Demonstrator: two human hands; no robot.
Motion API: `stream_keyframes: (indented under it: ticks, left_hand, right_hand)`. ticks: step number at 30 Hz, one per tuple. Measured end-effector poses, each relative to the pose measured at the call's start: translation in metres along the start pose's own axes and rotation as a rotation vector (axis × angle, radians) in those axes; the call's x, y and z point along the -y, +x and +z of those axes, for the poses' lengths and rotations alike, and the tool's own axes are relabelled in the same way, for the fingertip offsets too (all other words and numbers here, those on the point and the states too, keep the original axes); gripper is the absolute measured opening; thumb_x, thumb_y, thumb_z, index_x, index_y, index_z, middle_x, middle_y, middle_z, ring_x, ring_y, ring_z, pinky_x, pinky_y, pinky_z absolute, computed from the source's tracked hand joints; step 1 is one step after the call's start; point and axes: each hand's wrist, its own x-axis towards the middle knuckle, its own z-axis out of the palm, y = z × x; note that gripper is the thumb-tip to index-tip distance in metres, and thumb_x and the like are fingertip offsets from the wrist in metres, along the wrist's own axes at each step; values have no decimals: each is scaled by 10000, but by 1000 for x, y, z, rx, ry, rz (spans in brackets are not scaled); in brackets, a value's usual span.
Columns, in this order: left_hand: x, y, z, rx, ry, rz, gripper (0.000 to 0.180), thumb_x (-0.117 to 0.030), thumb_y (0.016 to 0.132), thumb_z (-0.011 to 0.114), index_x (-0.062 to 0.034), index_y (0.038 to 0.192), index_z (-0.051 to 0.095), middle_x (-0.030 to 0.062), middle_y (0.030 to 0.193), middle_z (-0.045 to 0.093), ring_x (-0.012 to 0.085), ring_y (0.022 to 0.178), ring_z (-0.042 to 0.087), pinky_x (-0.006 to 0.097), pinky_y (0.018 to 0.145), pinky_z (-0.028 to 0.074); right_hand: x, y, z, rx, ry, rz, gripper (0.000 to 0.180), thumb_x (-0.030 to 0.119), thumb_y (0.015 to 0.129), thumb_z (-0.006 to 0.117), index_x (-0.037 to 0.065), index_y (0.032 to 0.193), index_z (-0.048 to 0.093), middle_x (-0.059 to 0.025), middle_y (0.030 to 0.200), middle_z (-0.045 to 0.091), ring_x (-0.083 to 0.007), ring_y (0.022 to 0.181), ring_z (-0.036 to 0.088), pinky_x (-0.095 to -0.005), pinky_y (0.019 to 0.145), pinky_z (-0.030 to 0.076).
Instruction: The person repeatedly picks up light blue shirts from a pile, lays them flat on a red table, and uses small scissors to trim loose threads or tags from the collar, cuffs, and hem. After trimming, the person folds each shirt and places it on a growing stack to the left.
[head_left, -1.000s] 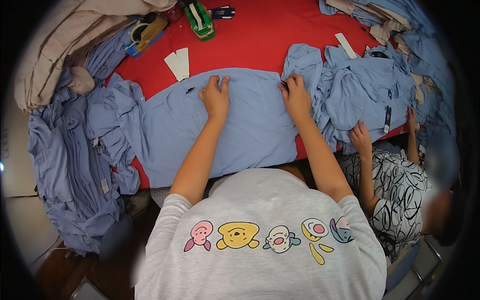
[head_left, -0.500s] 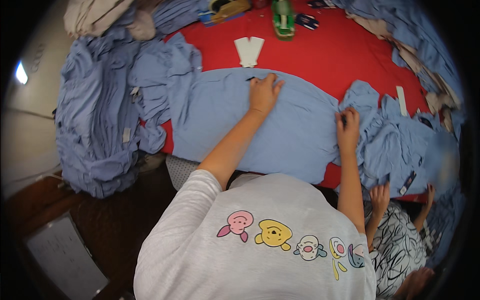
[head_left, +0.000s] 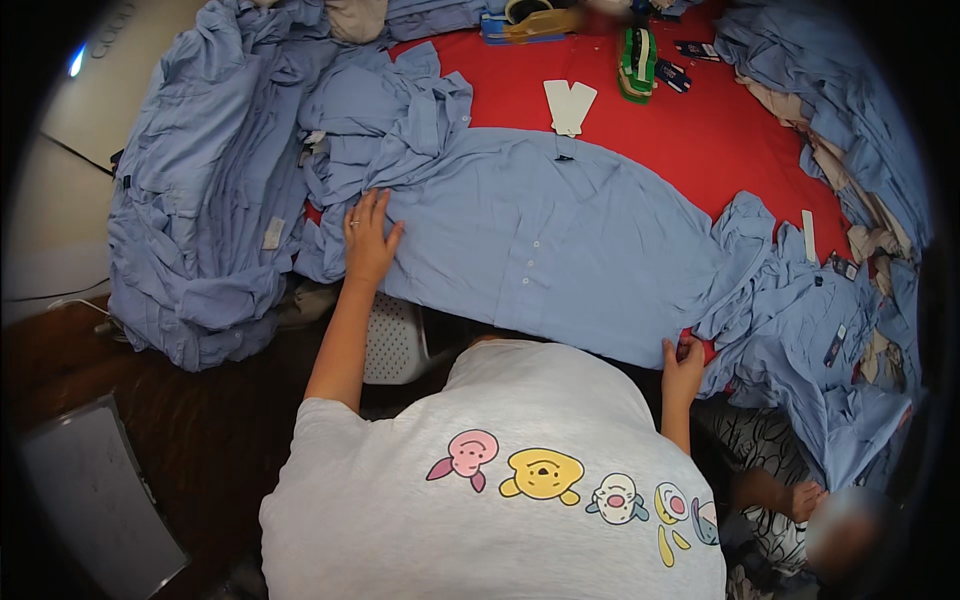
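Observation:
A light blue buttoned shirt [head_left: 600, 250] lies spread across the table, its row of small buttons showing near the middle and a dark label at its far edge. My left hand [head_left: 370, 240] rests flat on the shirt's left side, fingers stretched out, with a ring on one finger. At the near right corner, my right hand [head_left: 683, 372] has its fingers closed on the shirt's edge. Both forearms reach out past my pale printed T-shirt [head_left: 480, 530].
White card strips [head_left: 570, 105] lie beyond the shirt on the red cloth [head_left: 690, 130]. Farther back is a green tool-like item [head_left: 637, 65]. Blue garments [head_left: 210, 200] are heaped at left. A co-worker's hand [head_left: 800, 500] is at right, near more blue garments [head_left: 790, 320]. A grey perforated basket [head_left: 395, 345] sits below the table edge.
My left hand has moved from the shirt's far middle to its left side. My right hand has come nearer, to the near corner. The shirt now shows its buttons; the view has shifted left.

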Motion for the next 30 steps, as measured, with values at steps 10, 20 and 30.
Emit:
stream_keyframes:
  ticks: [10, 20, 30]
  left_hand:
    - [-33, -87, 12, -66, -149, -512, 438, -389, 855, 771, -1, 1028, 664, 186, 1176, 593, 407, 1110, 549, 522, 999, 421]
    - [-66, -51, -205, 530, -1658, -274, 405, -357, 983, 710, 34, 1088, 731, 0, 976, 711, 96, 892, 617, 277, 868, 488]
    - [14, -132, -337, -454, -1788, -327, 377, -271, 969, 728, 54, 1158, 714, 108, 1089, 756, 196, 992, 718, 345, 914, 542]
  right_hand:
    - [25, 19, 6, 213, 944, 827, 252, 221, 939, 730, 46, 1081, 617, -7, 814, 616, -104, 646, 530, -282, 510, 368]
    - [126, 147, -170, 320, 1160, -64, 441, 273, 999, 687, -52, 1291, 632, -165, 1286, 682, -250, 1154, 679, -392, 997, 548]
    - [390, 159, -185, 207, 1236, -470, 296, 184, 974, 721, -6, 1198, 684, -74, 1109, 721, -146, 983, 700, -277, 890, 550]
